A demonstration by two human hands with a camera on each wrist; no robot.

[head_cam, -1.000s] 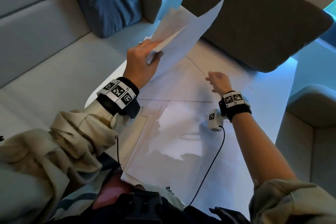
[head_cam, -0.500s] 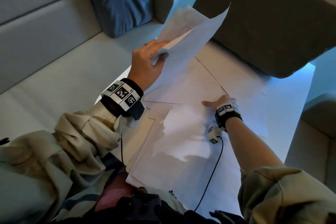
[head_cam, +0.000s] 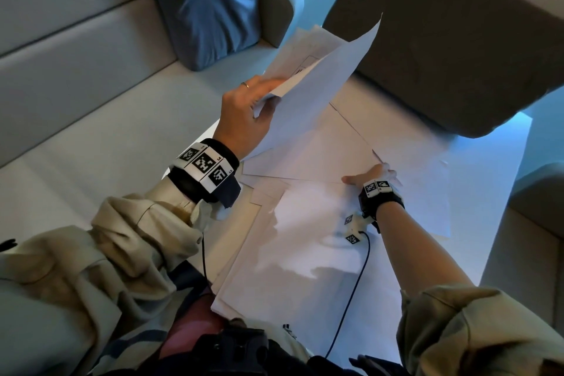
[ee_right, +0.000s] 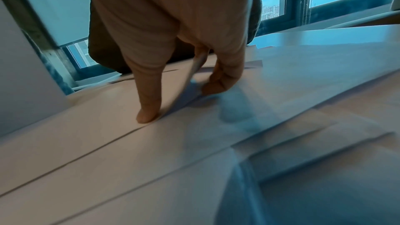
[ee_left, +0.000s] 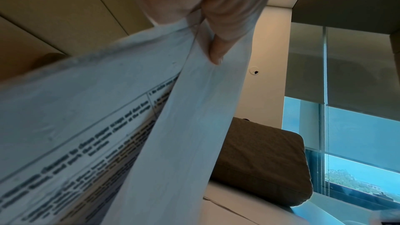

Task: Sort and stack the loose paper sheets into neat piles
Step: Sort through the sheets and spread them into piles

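My left hand [head_cam: 253, 119] holds a small bundle of white sheets [head_cam: 320, 79] raised and tilted above the table's far left. In the left wrist view the thumb [ee_left: 218, 49] pinches these printed sheets [ee_left: 108, 109]. Several more loose sheets [head_cam: 305, 238] lie overlapping on the white table [head_cam: 503, 162]. My right hand [head_cam: 372, 175] is low on the table at the corner of one flat sheet [head_cam: 311, 156]. The right wrist view shows my right hand [ee_right: 179, 98] with the thumb [ee_right: 149, 112] pressing that sheet's top and the fingers [ee_right: 216, 85] curled under its lifted edge.
A large dark cushion [head_cam: 457, 40] overhangs the far side of the table. A blue cushion [head_cam: 210, 3] leans on the grey sofa [head_cam: 76, 85] at the left. A black cable [head_cam: 351, 293] runs from my right wrist across the near sheets.
My right hand has come back towards me and down onto the sheets, taking hold of a sheet's corner. My left hand still holds its bundle up in about the same place.
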